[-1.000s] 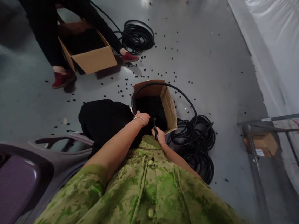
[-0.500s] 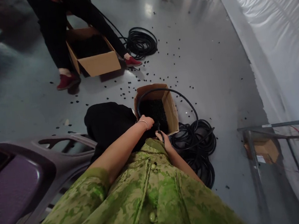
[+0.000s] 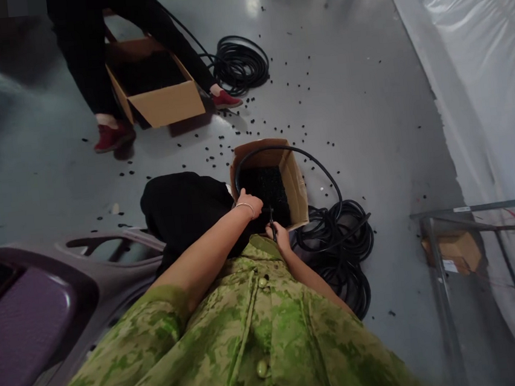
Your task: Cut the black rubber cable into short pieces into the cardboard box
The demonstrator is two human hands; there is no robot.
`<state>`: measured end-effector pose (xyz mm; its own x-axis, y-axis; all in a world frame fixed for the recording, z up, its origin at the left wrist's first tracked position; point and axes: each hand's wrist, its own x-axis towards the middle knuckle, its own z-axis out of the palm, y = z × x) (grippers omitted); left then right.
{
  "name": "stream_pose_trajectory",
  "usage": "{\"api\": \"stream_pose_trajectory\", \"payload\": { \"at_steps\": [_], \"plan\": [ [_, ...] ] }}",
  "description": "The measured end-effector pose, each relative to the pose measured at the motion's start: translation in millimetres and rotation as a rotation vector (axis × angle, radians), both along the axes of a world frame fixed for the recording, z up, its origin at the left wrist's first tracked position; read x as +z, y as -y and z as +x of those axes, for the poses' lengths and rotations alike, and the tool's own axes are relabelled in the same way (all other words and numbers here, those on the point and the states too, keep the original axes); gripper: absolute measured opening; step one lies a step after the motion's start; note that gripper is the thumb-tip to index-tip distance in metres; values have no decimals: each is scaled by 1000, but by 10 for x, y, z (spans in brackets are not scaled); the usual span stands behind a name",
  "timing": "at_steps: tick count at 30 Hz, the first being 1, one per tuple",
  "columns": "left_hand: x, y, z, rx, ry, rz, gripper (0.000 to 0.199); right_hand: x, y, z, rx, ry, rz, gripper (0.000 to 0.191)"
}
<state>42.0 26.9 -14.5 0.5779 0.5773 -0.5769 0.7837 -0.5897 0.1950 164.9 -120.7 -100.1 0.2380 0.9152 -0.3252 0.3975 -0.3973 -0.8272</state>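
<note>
My left hand [image 3: 250, 204], with a bracelet at the wrist, is closed around a black hose [image 3: 301, 149] over the near left part of a cardboard box [image 3: 296, 186]. From the coil on the floor, the hose arcs over the box and down its left side to that hand. Small black cut pieces [image 3: 268, 183] lie in the box. My right hand [image 3: 280, 235], at the box's near edge, grips dark scissors [image 3: 272, 217] that point up toward the hose end. Their blades are small and hard to make out against the dark pieces.
Coiled black hose [image 3: 350, 232] lies right of the box. Another person in red shoes [image 3: 114, 136] sits opposite, astride a larger cardboard box [image 3: 169, 104], near another hose coil [image 3: 245, 63]. Black bits dot the floor. A purple chair [image 3: 28, 324] stands left, a metal frame [image 3: 437, 260] right.
The scissors have swung more upright in my right hand, which has shifted slightly. My left hand has moved up a little and still holds the hose. The view has shifted slightly.
</note>
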Motion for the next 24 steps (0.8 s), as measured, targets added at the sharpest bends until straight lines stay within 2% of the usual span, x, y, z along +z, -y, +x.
{"api": "stream_pose_trajectory", "payload": {
  "at_steps": [3, 9, 12, 17, 24],
  "plan": [
    [87, 14, -5, 41, -70, 80, 24, -5, 14, 6, 13, 12, -3, 26],
    [132, 9, -14, 60, -109, 59, 26, -5, 43, 20, -47, -27, 40, 27],
    [129, 3, -21, 103, -45, 63, 23, 2, 88, 54, -57, -108, 81, 35],
    [136, -8, -8, 196, 60, 47, 22, 81, 163, 144, -40, -317, 50, 44],
    [120, 2, 27, 142, 31, 93, 26, 131, 78, 130, -8, -270, 45, 42]
  ]
}}
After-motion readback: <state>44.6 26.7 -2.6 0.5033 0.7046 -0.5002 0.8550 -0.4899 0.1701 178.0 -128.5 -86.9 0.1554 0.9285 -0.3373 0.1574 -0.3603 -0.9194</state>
